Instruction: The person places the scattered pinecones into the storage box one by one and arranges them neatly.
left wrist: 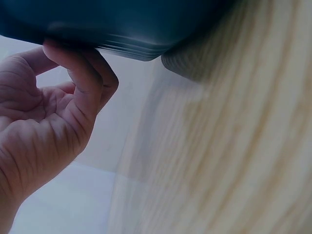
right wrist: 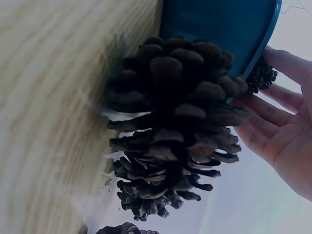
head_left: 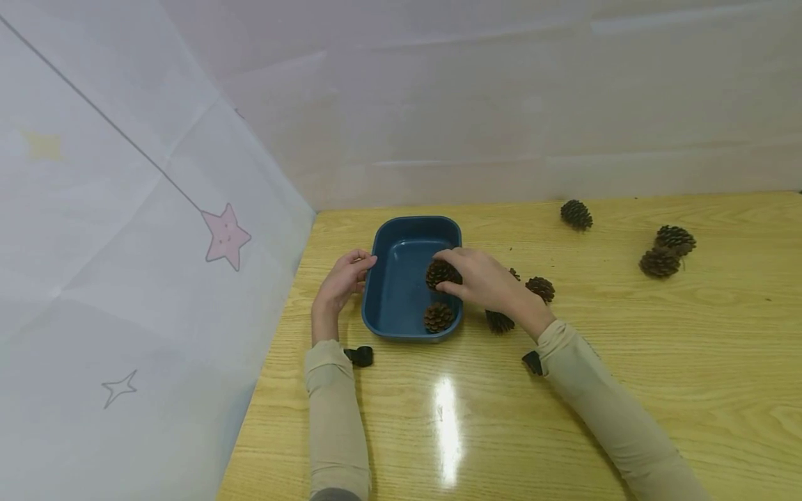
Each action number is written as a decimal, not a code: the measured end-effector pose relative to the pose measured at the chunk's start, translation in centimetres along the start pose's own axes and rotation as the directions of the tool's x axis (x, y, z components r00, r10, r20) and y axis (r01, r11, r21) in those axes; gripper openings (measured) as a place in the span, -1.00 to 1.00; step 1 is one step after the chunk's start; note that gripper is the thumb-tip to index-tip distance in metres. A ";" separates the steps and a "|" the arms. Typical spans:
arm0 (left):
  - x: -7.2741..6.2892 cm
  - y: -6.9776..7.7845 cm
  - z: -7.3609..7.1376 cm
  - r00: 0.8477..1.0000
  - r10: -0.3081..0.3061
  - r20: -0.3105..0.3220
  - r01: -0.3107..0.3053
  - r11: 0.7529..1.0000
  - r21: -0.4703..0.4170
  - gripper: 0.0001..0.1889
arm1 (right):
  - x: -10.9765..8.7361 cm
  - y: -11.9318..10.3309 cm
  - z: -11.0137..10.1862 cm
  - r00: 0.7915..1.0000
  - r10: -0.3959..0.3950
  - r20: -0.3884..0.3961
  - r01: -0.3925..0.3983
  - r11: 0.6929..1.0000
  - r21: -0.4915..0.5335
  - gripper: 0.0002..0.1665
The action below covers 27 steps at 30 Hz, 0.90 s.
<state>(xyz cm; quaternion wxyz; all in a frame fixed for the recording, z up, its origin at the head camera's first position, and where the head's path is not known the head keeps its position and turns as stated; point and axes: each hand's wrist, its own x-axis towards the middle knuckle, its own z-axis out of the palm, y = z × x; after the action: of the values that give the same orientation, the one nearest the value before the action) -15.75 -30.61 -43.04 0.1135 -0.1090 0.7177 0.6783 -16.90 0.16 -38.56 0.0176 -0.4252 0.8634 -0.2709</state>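
A dark blue plastic tub (head_left: 401, 299) stands on the wooden table. Bent fingers of my left hand (head_left: 343, 280) touch its outer left wall near the rim, also seen in the left wrist view against the tub wall (left wrist: 97, 29). My right hand (head_left: 485, 280) pinches a pine cone (head_left: 441, 275) between thumb and fingers over the tub's right side. In the right wrist view, that hand (right wrist: 287, 122) partly covers the held cone (right wrist: 262, 75). Another pine cone (head_left: 438, 317) lies in the tub's near right corner.
Several pine cones lie just right of the tub, among them one (head_left: 499, 321) under the right wrist and another (head_left: 540, 289) beyond it. Farther off lie a lone cone (head_left: 576, 215) and a touching pair (head_left: 660, 262). A white patterned sheet (head_left: 156, 278) borders the table at left.
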 end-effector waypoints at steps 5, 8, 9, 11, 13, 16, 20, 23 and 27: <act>-0.1 0.1 0.1 1.000 0.006 0.002 -0.006 1.000 0.000 -0.84 | 0.0 0.1 0.2 1.000 -0.013 -0.010 0.013 1.000 0.001 -0.39; -0.2 0.1 0.1 1.000 0.005 0.001 -0.005 1.000 0.001 -0.84 | 0.0 0.1 0.3 1.000 -0.015 -0.010 0.015 1.000 0.004 -0.40; -0.2 0.1 0.1 1.000 0.004 0.001 -0.004 1.000 0.002 -0.85 | 0.0 0.1 0.3 1.000 -0.015 -0.010 0.015 1.000 0.004 -0.40; -0.1 0.1 0.1 1.000 0.003 0.000 -0.003 1.000 0.005 -0.84 | 0.0 0.1 0.4 1.000 -0.014 -0.009 0.014 1.000 0.004 -0.40; -0.1 0.1 0.1 1.000 0.002 0.000 -0.002 1.000 0.007 -0.84 | -0.1 0.2 0.4 1.000 -0.015 -0.010 0.015 1.000 0.003 -0.41; -0.2 0.1 0.1 1.000 0.002 -0.002 -0.002 1.000 0.011 -0.84 | -0.1 0.2 0.5 1.000 -0.016 -0.009 0.016 1.000 -0.001 -0.41; -0.2 0.2 0.1 1.000 -0.002 -0.001 0.002 1.000 0.011 -0.85 | 0.0 0.3 0.5 1.000 -0.023 -0.001 0.023 1.000 -0.016 -0.42; -0.2 0.2 0.0 1.000 -0.006 0.002 0.006 1.000 0.005 -0.85 | 0.1 0.3 0.6 0.999 -0.032 0.006 0.033 0.999 -0.028 -0.42; -0.1 0.2 0.0 1.000 -0.006 0.003 0.006 1.000 -0.001 -0.85 | 0.1 0.4 0.7 0.999 -0.040 0.018 0.041 0.998 -0.048 -0.43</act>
<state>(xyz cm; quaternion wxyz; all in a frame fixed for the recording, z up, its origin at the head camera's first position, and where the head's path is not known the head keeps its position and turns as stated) -15.72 -30.60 -42.84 0.1165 -0.1102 0.7169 0.6785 -17.03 -0.08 -39.35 0.0090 -0.4451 0.8608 -0.2466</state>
